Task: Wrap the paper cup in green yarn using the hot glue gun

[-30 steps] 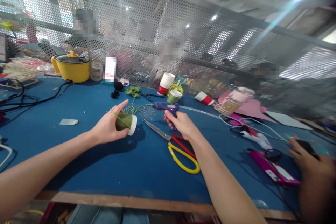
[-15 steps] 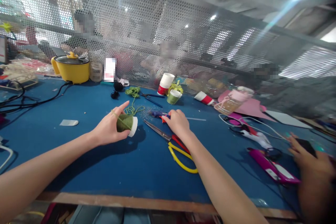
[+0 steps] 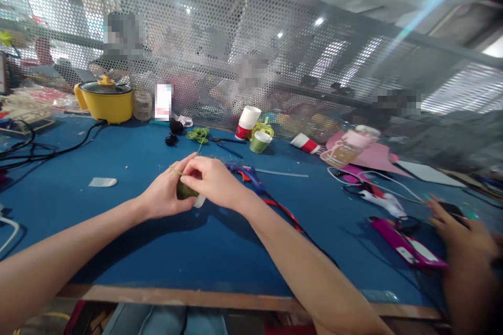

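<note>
My left hand (image 3: 163,193) is wrapped round a small white cup (image 3: 199,201) wound with green yarn, held above the blue table. My right hand (image 3: 214,180) is at the cup's upper side, its thumb and fingers pinched at the green yarn near my left fingers. It covers much of the cup. A strand runs up from the hands to a loose bundle of green yarn (image 3: 197,135). Just beyond my right hand lies a blue glue gun (image 3: 251,177) with a clear glue stick. Scissors with a red handle (image 3: 281,211) are mostly hidden under my right forearm.
Pliers (image 3: 230,146), a green-wrapped cup (image 3: 260,142) and red-and-white cups (image 3: 247,123) stand or lie at the back. A yellow pot (image 3: 108,102) is back left. At right, another person's hand (image 3: 459,230) holds a dark phone beside a magenta device (image 3: 408,246).
My right hand has left the glue gun and moved left to the yarn on the cup. My left hand still holds the cup. My right forearm now covers most of the scissors.
</note>
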Tool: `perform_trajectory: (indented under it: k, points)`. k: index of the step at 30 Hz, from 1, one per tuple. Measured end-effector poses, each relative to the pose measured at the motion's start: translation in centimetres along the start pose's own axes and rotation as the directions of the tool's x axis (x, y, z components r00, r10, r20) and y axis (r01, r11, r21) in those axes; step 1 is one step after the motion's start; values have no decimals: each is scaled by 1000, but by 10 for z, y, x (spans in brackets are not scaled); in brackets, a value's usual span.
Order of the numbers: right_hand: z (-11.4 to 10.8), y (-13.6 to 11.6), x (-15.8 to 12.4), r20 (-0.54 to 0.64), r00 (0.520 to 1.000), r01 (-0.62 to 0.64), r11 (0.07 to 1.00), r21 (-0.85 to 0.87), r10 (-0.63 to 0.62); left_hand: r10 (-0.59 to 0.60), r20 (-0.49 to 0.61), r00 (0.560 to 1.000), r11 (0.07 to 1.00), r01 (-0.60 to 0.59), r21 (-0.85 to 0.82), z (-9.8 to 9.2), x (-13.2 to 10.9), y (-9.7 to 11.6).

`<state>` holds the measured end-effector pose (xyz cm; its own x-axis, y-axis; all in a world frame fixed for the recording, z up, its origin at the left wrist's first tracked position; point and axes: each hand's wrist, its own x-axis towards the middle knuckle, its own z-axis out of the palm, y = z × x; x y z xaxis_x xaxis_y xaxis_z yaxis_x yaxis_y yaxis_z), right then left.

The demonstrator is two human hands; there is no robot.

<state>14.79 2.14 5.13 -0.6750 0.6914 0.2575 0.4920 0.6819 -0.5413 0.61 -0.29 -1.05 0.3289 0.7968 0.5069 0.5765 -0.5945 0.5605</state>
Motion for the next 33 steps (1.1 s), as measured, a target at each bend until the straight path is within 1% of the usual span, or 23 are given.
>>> perform_trajectory:
  k: [2,4,7,10,17,24,33]
  points:
    - [-8,6,-1,-10,997,-72,985,156,74,-23,4,1000,999,23,-26,-2,0,2]
    - [-15,13,-4,-41,990,-121,957,263,136,-56,16,998,997,57,-56,-3,0,5]
    - [-19,23,-9,-102,971,-170,925,340,216,-91,38,995,991,94,-93,-4,0,7]
    - [-17,33,-13,-129,957,-189,898,397,258,-82,50,995,991,87,-103,-4,-2,7]
    - [-10,44,-17,-157,941,-205,875,439,299,-44,71,996,993,52,-104,-4,-3,8]
    - [-7,47,-18,-156,936,-225,878,423,316,-9,69,998,995,16,-100,-4,-4,9]
    - [-5,45,-20,-133,935,-242,864,442,330,66,62,996,996,-62,-66,-5,-5,10]
